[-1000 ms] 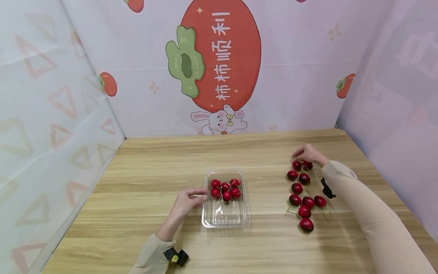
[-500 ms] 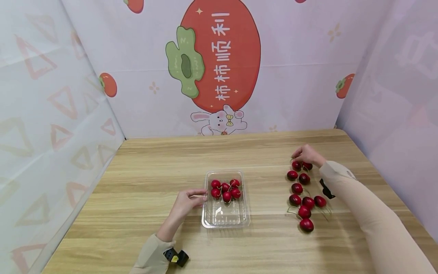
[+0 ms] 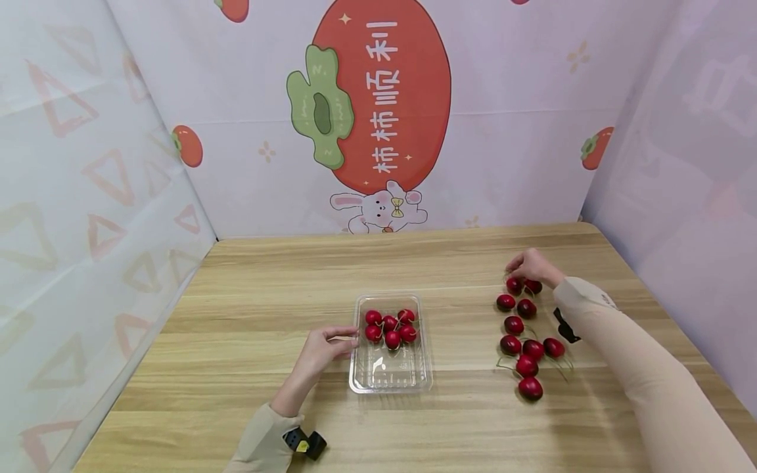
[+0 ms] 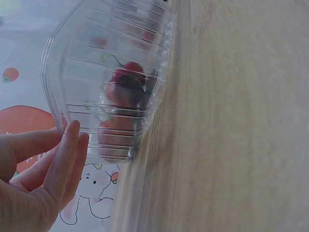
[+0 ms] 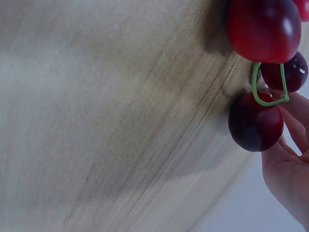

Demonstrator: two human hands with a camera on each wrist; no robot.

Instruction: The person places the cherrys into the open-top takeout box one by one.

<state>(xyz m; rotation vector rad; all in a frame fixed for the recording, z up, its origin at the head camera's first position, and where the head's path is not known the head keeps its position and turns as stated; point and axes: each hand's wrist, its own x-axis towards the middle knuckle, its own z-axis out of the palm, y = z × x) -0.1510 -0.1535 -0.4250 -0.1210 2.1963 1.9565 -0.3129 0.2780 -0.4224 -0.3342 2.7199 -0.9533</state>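
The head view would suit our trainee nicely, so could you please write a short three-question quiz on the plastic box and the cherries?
1. Which of the person's hands is nearer to the plastic box?
2. Seen from the person's side, where do the loose cherries lie relative to the box? A) left B) right C) directly behind
3. True or false: the box has nothing in it.

Key:
1. The left hand.
2. B.
3. False; several red cherries are inside, towards its far end.
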